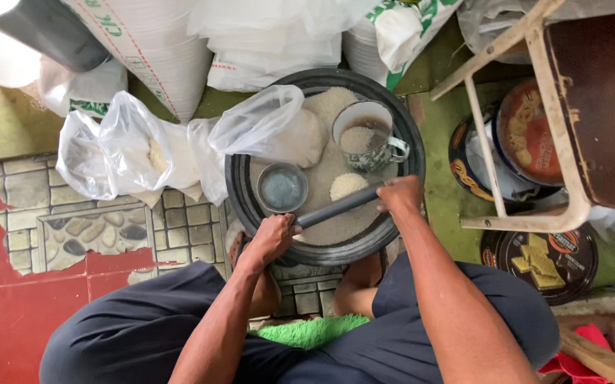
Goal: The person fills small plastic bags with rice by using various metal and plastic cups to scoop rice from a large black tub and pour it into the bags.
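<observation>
A wide dark basin [407, 128] of pale rice stands on the floor in front of me. Both hands grip a dark grey rod [339, 206] laid across its near side: my left hand [272, 238] on the near-left end, my right hand [398, 195] on the right end. Just beyond the rod sits a small heaped mound of rice [348, 185]. A small round metal cup [282, 188] rests in the rice left of the mound. A patterned mug [366, 135] holding rice stands further back. A clear plastic bag [268, 128] with rice leans over the basin's left rim.
Two more clear plastic bags [119, 149] lie on the tiled floor to the left. White woven sacks [158, 50] stand behind the basin. A wooden stool [535, 128] and round biscuit tins [542, 259] are to the right. A green mat [311, 331] lies between my knees.
</observation>
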